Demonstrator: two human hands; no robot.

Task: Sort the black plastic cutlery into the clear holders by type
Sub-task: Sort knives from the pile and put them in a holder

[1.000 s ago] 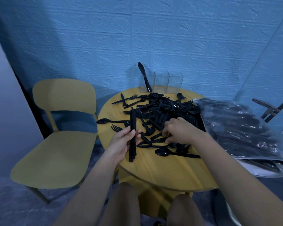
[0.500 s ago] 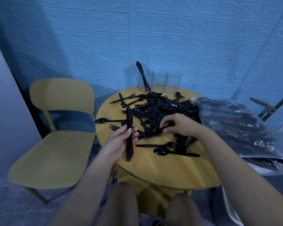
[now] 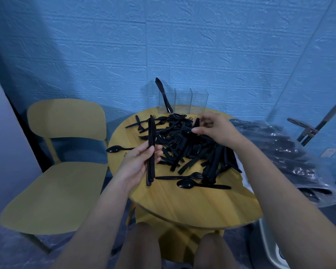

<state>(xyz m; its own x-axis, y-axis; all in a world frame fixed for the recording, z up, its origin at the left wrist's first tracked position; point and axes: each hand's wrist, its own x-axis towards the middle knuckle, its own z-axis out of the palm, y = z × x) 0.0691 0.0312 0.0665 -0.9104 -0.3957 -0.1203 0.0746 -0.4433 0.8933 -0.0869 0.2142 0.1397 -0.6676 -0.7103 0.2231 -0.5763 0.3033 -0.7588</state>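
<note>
Black cutlery [image 3: 184, 144] is lying on a yellow wood-grain counter [image 3: 192, 202]; a yellow chair [image 3: 52, 191] is standing against a blue brick-patterned wall [image 3: 163, 45]; the holders [image 3: 182, 102] are showing clear.

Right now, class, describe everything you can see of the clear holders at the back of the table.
The clear holders are three upright, open-topped compartments of transparent, acrylic-looking plastic, set side by side in a row. They stand at the far edge of the round wooden table, close to the blue wall. The left compartment holds black knives, leaning left with their tops above the rim. The middle and right compartments look empty. Neither hand touches them.
</note>
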